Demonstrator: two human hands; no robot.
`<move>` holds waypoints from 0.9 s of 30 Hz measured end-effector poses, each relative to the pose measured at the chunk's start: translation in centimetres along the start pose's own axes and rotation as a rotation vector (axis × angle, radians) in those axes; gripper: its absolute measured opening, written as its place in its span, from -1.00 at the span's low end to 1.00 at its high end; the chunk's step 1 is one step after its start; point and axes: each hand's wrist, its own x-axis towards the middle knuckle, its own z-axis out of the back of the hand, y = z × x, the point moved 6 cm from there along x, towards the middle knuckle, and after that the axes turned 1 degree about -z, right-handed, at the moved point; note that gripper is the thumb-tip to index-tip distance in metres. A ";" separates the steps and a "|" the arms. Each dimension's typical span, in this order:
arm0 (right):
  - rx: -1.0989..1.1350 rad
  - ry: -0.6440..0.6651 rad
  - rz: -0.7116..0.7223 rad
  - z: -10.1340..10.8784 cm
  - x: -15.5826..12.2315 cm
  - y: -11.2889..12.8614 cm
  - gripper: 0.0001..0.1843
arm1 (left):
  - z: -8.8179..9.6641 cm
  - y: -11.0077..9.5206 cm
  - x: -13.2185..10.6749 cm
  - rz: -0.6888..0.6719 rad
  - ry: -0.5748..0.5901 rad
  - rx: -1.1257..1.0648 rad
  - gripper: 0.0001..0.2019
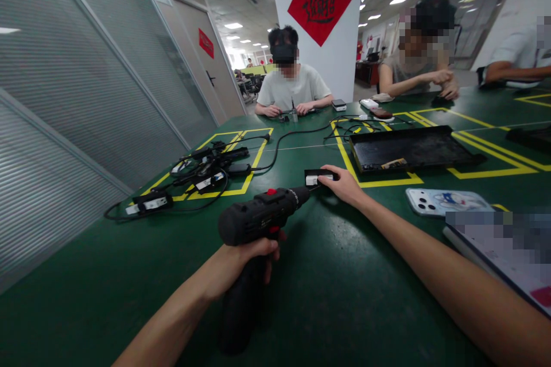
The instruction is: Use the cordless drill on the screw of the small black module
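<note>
Head view: a green tabletop (172, 281) fills the lower part, with yellow tape (390, 183) on it, probably to mark off separate work places. Within one taped area lies a shallow black tray (408, 152), well apart from a tangle of cables (215, 163) in another area at the left, perhaps so that the middle is free for handling. A black drill (253, 215) is held over the near tabletop, its nose pointing forward and right, seemingly to line it up with what the other hand steadies. The left hand (252, 252) is curled round the drill's grip. The right hand (344, 183) is nearly closed, pinching the right end of a small black block (309, 173) with a white label. That block is just past the drill's nose; the thin bit (315, 188) reaches toward it, though whether they touch I cannot tell.
</note>
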 end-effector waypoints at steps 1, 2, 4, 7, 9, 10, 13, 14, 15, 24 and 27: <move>0.005 0.001 0.005 0.0 0.0 0.0 -0.57 | 0.0 0.0 -0.1 0.000 0.013 -0.006 -0.64; 0.009 0.003 0.011 0.0 0.0 0.0 -0.58 | 0.0 -0.1 -0.1 -0.002 0.025 -0.007 -0.62; 0.014 0.008 0.018 0.0 0.0 0.0 -0.58 | 0.0 0.0 -0.1 -0.004 0.036 0.006 -0.60; 0.017 0.015 0.016 0.0 0.0 -0.1 -0.58 | 0.1 0.2 0.2 -0.017 0.038 0.025 -0.56; 0.019 0.020 0.016 0.0 0.1 -0.1 -0.57 | 0.1 0.4 0.5 -0.028 0.037 0.030 -0.57; 0.019 0.022 0.017 0.0 0.1 -0.2 -0.57 | 0.0 0.4 0.6 -0.031 0.036 0.035 -0.59; 0.011 0.033 0.034 0.0 0.1 -0.2 -0.57 | 0.0 0.4 0.6 -0.029 0.023 0.046 -0.67; 0.007 0.041 0.044 0.0 0.1 -0.1 -0.57 | 0.0 0.4 0.5 -0.029 0.021 0.047 -0.69; 0.003 0.050 0.055 0.0 0.1 -0.1 -0.58 | 0.0 0.3 0.4 -0.026 0.022 0.044 -0.70; -0.048 0.081 0.084 0.0 0.2 0.4 -0.63 | 0.0 0.1 0.3 -0.032 -0.007 0.017 -0.76; -0.048 0.081 0.080 0.0 0.2 0.4 -0.63 | 0.0 0.1 0.4 -0.016 -0.026 0.036 -0.77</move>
